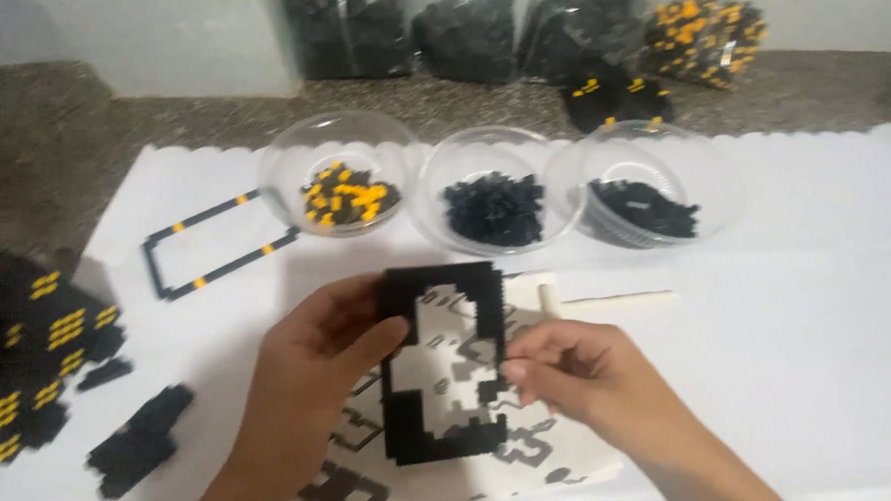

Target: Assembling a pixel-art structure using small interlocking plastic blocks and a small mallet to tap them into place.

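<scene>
My left hand (315,361) grips the left side of a black brick frame (403,433), a flat open rectangle of small black bricks held upright over a printed sheet (534,447). My right hand (571,370) pinches the frame's right edge with fingertips closed on it. Through the opening I see the sheet's black and white pattern.
Three clear bowls stand behind: yellow and black bricks (348,195), black bricks (494,208), black bricks (639,207). A thin black and yellow frame (215,241) lies left. A black and yellow built piece (29,349) and loose black chunks (138,439) sit at left. A white mallet-like tool (608,299) lies right. Bags of bricks (516,27) line the back.
</scene>
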